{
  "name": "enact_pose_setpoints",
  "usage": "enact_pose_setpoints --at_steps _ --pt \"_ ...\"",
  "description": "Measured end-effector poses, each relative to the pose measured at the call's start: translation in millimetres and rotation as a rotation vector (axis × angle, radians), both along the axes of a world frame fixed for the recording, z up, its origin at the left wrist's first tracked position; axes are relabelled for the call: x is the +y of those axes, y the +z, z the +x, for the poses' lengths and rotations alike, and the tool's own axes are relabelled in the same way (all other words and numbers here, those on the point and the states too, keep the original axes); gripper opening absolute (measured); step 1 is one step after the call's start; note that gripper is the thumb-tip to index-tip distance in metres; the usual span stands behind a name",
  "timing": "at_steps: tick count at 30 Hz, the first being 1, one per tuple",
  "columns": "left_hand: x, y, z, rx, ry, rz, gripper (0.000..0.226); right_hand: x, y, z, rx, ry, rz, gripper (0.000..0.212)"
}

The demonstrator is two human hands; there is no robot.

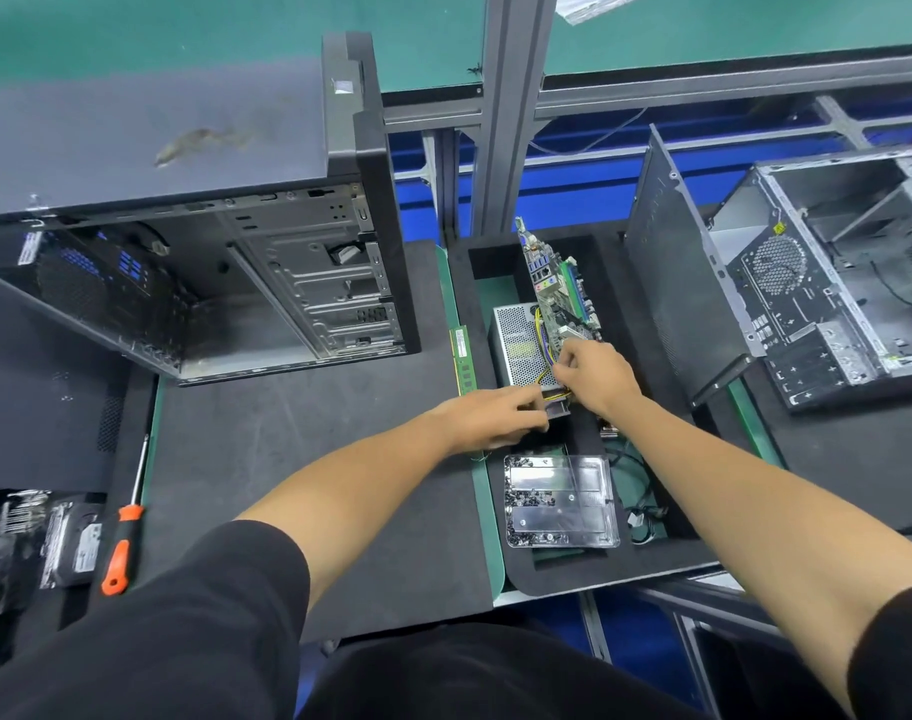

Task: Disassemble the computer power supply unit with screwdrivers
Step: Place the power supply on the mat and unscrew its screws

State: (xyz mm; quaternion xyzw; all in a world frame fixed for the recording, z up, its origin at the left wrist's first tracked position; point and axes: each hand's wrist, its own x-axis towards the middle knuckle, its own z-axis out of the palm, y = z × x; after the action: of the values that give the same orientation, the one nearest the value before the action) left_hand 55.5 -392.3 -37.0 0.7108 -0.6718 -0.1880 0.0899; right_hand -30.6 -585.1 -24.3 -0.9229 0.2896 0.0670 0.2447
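Observation:
A grey perforated power supply unit (519, 345) lies in a black foam bin right of centre, with yellow and black cables (543, 350) running from it to a motherboard (558, 288) standing on edge against it. My right hand (597, 379) pinches the cable bundle beside the board. My left hand (487, 415) grips a grey connector block at the unit's near corner. An orange-handled screwdriver (124, 537) lies on the black mat at the left, away from both hands.
An open black computer case (225, 272) stands at the left. A second stripped case (828, 283) sits at the right behind a loose side panel (677, 272). A clear tray of screws (560, 501) lies near me. A green RAM stick (463, 361) lies beside the bin.

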Motion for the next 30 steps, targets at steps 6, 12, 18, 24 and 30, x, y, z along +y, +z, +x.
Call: enact_pose_setpoints --at_steps 6,12,18,24,30 --pt "10.0 -3.1 10.3 0.159 0.021 0.002 0.011 5.4 10.4 14.0 -0.007 0.067 -0.083 0.014" --pt "4.7 -10.6 1.6 0.024 -0.151 -0.097 0.033 11.2 11.3 25.7 -0.051 0.070 0.069 0.014" --pt "-8.6 -9.7 -17.1 0.048 0.031 -0.275 0.026 4.6 16.7 30.9 -0.018 0.103 0.086 0.014" --pt "-17.5 -5.0 -19.8 0.039 0.153 -0.210 0.021 1.7 22.3 30.2 -0.016 0.070 0.076 0.012" --pt "-8.9 3.1 -15.8 -0.094 -0.095 -0.274 0.042 4.3 22.1 33.7 -0.032 0.048 0.075 0.010"
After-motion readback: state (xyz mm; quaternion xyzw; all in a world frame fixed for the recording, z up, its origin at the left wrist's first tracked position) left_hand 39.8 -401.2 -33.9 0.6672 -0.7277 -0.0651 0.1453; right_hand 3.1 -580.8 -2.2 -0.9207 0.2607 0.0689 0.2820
